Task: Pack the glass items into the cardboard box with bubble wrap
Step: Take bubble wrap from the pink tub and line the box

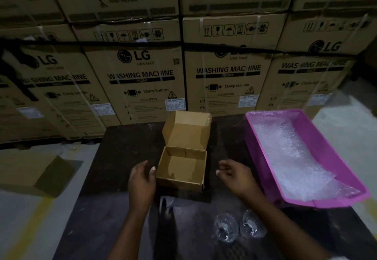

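The small brown cardboard box (181,168) sits open and empty on the dark tabletop (122,157), between relaxed, empty hands: left hand (141,182), right hand (234,175). Two clear glass tumblers (226,227) wait nearby, unwrapped; next likely comes clear bubble wrap (289,157) from the pink plastic tray (263,151).

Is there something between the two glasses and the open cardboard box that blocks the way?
Nothing visible does. The two glasses stand on the dark table nearer the person than the cardboard box, whose lid is up and whose inside is bare. Only the right hand hovers over that stretch, holding nothing.

Stacked washing machine cartons (142,80) behind dark table (122,157).
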Available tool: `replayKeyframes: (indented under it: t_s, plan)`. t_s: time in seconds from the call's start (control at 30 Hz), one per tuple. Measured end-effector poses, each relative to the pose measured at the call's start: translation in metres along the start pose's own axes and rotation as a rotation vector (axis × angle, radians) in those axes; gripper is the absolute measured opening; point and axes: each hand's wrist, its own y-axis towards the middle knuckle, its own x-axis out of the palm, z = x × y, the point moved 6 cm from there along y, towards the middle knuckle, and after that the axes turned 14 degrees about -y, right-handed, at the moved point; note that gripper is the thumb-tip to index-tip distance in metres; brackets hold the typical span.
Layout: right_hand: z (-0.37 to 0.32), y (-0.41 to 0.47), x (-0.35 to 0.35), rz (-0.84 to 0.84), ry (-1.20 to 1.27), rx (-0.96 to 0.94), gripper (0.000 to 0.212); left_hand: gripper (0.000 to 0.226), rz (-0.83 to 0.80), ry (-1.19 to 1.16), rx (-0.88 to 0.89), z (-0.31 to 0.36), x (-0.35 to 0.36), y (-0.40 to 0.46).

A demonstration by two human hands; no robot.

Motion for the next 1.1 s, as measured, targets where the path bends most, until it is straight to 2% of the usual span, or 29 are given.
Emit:
replayKeyframes:
  t_s: [0.13, 0.3, 0.43, 0.77, 1.1]
  plan:
    - [-0.004, 0.051, 0.024, -0.077, -0.108, 0.152, 0.03, 0.028, -0.063, 0.078, -0.098, -0.017, 0.014, 0.022]
    - [0.004, 0.068, 0.058, -0.202, -0.225, 0.247, 0.018, 0.024, -0.139, 0.129, -0.172, -0.03, 0.025, 0.018]
    - [0.01, 0.072, 0.073, -0.22, -0.239, 0.251, 0.018, 0.02, -0.137, 0.073, -0.147, -0.031, 0.028, 0.008]
    - [0.002, 0.076, 0.061, -0.171, -0.381, 0.144, 0.023, 0.007, -0.146, -0.162, -0.253, -0.045, 0.036, -0.018]
    - [0.001, 0.073, 0.057, -0.155, -0.385, 0.166, 0.021, 0.015, -0.146, -0.146, -0.269, -0.051, 0.038, -0.022]
